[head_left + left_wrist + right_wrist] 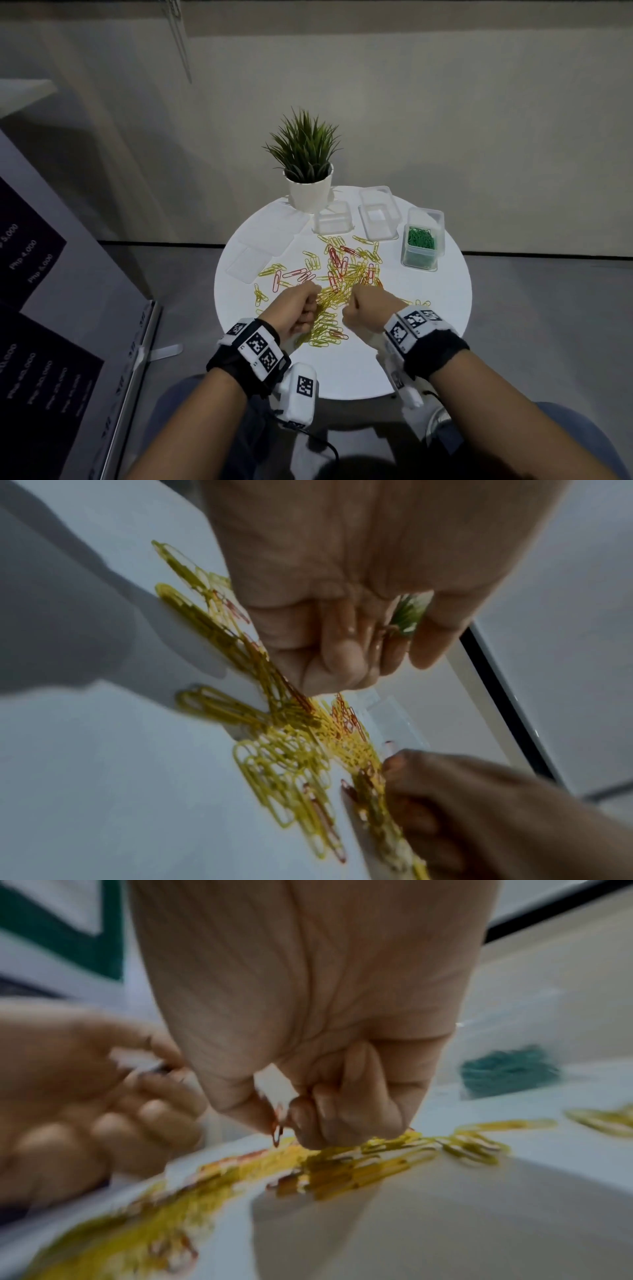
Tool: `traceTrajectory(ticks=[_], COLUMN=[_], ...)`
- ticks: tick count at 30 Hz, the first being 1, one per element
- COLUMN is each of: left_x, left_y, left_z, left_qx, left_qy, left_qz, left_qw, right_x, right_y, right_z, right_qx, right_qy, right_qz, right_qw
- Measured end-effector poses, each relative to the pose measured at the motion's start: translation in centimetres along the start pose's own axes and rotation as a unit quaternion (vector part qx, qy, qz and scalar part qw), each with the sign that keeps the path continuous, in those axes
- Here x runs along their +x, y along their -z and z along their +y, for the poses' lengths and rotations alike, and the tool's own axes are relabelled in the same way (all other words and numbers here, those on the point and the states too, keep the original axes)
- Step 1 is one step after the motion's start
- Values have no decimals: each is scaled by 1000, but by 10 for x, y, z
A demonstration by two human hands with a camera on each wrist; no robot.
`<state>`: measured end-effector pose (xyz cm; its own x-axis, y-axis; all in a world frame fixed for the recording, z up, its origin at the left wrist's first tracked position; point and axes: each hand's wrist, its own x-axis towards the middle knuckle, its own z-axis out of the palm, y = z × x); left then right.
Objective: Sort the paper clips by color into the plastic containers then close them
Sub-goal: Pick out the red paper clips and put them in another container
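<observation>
Yellow and red paper clips (342,270) lie mixed in a loose pile on the round white table (428,325). My left hand (303,306) hovers over the pile's near side with its fingers curled; in the left wrist view a thin reddish clip (387,631) shows between thumb and fingers. My right hand (364,305), just right of it, pinches a red paper clip (277,1131) between thumb and forefinger right above the yellow clips (359,1167). Two empty clear containers (334,219) (378,217) stand at the back. A third container (422,241) at the right holds green clips.
Clear lids (274,229) (248,265) lie flat on the table's left side. A potted plant (308,171) stands at the back edge, beside the empty containers. A dark signboard (34,274) is at the left, off the table.
</observation>
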<state>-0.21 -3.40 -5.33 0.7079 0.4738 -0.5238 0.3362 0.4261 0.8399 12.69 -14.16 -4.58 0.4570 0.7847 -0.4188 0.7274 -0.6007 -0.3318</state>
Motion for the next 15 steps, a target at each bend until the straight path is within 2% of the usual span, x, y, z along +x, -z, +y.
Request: traceTrajectory(ticks=[1,2,3,4,6,7,8,10,11,13,15], left_x=[0,-1,-2,-3,-5,-7,-8,-7,-8,-11,-11], left_y=[0,-1,-2,-4,-7,-9,-10,-11,-11,-12,-14], left_z=[0,0,0,0,0,0,0,-1,-1,0,-1], left_qx=[90,187,275,344,438,472,499,544,564,601,625], left_qy=[-29,-64,-98,-128,-165,-174,-179,-187,-185,-177,-178], left_qz=[5,7,5,-3,-25,-34,-40,-44,-43,-45,-52], left_qw=[995,980,957,930,883,864,847,817,803,778,759], right_x=[-1,-1,-4,-8,-17,-21,-21,-18,-16,-11,-7], right_y=[4,9,14,17,22,24,22,17,14,9,5], right_z=[5,10,15,19,26,28,31,33,31,29,27], right_qx=[43,116,223,369,633,691,714,711,688,593,420], right_qy=[11,11,6,-2,3,14,23,22,12,13,45], right_qz=[-1,4,9,12,-14,-20,-18,-12,-11,-2,36], right_qw=[999,993,975,929,774,723,699,703,725,805,906])
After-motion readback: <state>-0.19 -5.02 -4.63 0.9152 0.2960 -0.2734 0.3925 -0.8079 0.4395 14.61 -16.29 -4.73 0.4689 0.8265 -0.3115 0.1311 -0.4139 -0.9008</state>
